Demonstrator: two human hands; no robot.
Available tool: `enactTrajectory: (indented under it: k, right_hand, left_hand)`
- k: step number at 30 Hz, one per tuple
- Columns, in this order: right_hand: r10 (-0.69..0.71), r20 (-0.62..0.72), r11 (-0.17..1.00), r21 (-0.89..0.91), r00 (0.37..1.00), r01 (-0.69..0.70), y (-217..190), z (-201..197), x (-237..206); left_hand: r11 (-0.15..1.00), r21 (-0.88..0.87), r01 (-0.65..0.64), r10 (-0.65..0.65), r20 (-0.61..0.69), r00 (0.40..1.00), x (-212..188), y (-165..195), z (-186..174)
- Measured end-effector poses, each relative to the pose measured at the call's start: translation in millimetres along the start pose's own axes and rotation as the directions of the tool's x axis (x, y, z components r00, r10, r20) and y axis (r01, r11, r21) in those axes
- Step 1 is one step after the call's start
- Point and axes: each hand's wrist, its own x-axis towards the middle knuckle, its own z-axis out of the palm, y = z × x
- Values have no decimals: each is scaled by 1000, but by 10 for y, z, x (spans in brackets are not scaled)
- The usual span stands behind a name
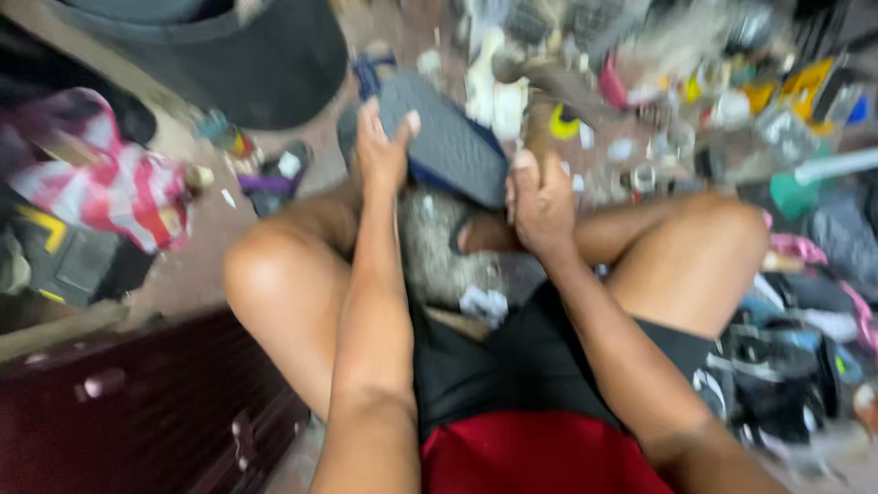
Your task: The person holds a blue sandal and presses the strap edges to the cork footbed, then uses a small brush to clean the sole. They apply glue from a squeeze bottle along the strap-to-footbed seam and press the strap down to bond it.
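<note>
Sandal (445, 137), dark sole up, ribbed tread, blue edge: lies tilted ahead of my knees, between my two hands and slightly left of centre. My left hand (382, 146) grips its near-left edge, fingers curled over the sole, thumb on top. My right hand (541, 203) is closed in a fist around a thin upright tool (538, 128) just beside the sandal's right end; frame blurred, tool type not readable. Far left: red-and-white cloth (101, 178), black tub (247, 55) above it. Below the sandal, a grey worn block (439, 252) between my legs. Right: a blurred heap of small scraps and shoe parts (732, 101).
</note>
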Motion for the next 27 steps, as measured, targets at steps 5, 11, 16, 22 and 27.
enactTrajectory:
  k: [5,11,16,22,27]
  right_hand:
    - [-430,4,876,-241,903,418,275,-5,-247]
    - [-269,-48,875,-428,962,224,452,-10,-382]
    - [-522,-63,847,-155,851,509,521,-115,-333]
    - [-37,-33,933,356,999,47,463,-338,-360]
    - [-90,36,958,275,995,77,388,-483,-457]
  left_hand:
    - [990,-103,96,-92,41,995,0,-20,5]
    - [985,-170,41,-27,84,996,25,-40,24]
    - [968,-245,56,-39,73,997,70,18,71]
    - [927,-341,158,-150,51,987,102,57,72]
    - [879,25,476,-474,133,870,142,76,33]
